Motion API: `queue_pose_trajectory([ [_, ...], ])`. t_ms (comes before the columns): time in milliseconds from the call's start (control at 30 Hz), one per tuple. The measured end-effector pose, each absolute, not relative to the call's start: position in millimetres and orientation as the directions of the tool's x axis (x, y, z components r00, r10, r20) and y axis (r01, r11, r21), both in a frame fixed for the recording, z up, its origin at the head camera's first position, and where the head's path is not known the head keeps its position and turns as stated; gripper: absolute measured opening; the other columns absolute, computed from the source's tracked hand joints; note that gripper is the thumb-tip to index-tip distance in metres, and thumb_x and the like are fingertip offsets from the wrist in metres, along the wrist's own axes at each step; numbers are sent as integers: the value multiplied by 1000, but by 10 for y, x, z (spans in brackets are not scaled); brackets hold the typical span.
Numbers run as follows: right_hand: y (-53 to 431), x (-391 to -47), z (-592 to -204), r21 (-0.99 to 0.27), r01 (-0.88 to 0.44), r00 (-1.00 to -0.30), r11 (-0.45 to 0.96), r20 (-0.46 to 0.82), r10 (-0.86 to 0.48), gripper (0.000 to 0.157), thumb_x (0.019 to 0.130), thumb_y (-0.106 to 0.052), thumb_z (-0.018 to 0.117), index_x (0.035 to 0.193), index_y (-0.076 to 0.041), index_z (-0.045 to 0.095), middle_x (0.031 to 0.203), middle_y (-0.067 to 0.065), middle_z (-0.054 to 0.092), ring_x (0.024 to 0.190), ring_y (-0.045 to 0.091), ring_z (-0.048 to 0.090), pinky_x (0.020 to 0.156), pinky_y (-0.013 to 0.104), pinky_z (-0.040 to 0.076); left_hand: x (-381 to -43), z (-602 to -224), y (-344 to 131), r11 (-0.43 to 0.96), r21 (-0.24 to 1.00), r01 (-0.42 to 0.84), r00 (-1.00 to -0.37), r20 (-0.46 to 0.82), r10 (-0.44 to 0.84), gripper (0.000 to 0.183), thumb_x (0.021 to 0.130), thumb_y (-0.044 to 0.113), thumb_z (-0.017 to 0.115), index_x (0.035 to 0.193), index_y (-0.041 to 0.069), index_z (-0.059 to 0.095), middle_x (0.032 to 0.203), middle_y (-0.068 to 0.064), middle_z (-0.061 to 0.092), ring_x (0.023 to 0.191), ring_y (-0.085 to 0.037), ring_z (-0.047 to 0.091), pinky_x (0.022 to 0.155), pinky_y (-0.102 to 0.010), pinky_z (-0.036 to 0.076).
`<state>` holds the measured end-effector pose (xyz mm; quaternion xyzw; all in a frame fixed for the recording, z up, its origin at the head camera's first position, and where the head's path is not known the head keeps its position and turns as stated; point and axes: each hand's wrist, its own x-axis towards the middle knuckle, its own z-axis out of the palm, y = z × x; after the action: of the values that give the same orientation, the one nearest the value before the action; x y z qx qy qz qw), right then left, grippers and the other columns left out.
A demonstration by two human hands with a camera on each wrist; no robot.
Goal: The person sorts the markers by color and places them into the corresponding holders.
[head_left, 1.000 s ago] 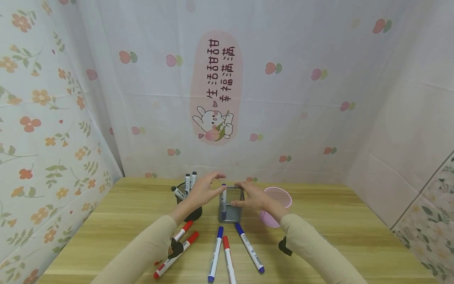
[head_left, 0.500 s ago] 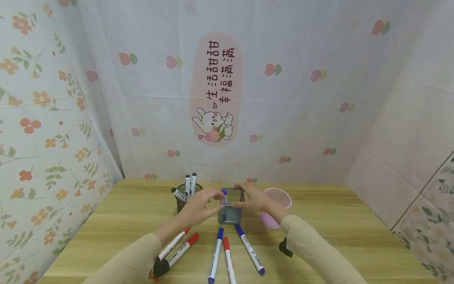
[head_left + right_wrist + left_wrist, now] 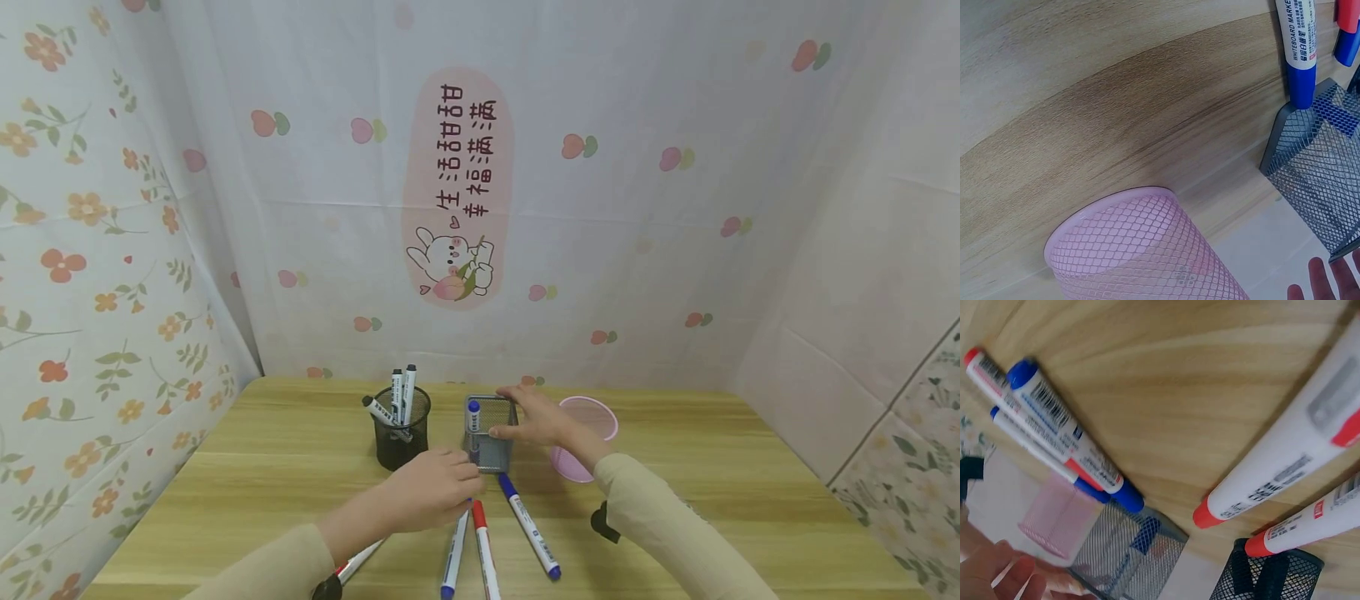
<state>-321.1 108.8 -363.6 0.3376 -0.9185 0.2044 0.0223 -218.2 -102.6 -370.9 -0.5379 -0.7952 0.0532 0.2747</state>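
My right hand (image 3: 532, 417) grips the rim of a grey mesh pen holder (image 3: 492, 454), thumb in front and fingers behind; its fingertips (image 3: 1319, 281) show at the mesh in the right wrist view. Inside that holder stands a blue-capped whiteboard marker (image 3: 474, 417). My left hand (image 3: 435, 492) hovers with loosely bent fingers, nothing visible in them, just above the top end of a blue marker (image 3: 454, 554) on the table. Beside it lie a red marker (image 3: 486, 554) and another blue marker (image 3: 531, 533). The left forearm partly covers two red markers, one large red marker (image 3: 1272, 462) showing in the left wrist view.
A black mesh pen holder (image 3: 401, 450) with several black-capped markers (image 3: 408, 392) stands to the left. At the right, a pink mesh pen holder (image 3: 573, 467) is close to my right wrist. A patterned curtain (image 3: 637, 250) hangs behind the wooden table (image 3: 675, 433).
My left hand has let go of the blue marker, which sank into the grey holder, then drew back toward the markers on the table. My right hand stays on the holder.
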Motion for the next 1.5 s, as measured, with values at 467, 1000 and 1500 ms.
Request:
queue_pose_trajectory([
  [467,1093,-3187,-3622,-351,-624,-777,699,178,-604,70,75,-41,66,128,-2,41,121,14,48,112,31,43,91,44,35,-2026,-3924,-1064,299,-503,811,-265,139,954,21,75,20,69,94,26,62,91,11,57,84,-7,49,71,-18,40],
  [1000,1085,-3190,-3619,-348,-609,-788,712,169,-592,69,75,-42,66,128,-4,41,120,13,49,111,30,44,90,44,35,-1997,-4103,-1103,257,-537,804,-260,71,963,18,76,22,68,91,28,60,96,12,55,84,-6,48,73,-19,40],
  [1500,1078,-3183,-3623,-374,-596,-796,710,162,-583,70,75,-41,66,127,-1,42,122,13,48,114,31,41,93,44,32,-1971,-4176,-1049,203,-521,829,-230,13,973,18,80,30,64,97,33,57,95,15,53,84,-3,45,71,-15,36],
])
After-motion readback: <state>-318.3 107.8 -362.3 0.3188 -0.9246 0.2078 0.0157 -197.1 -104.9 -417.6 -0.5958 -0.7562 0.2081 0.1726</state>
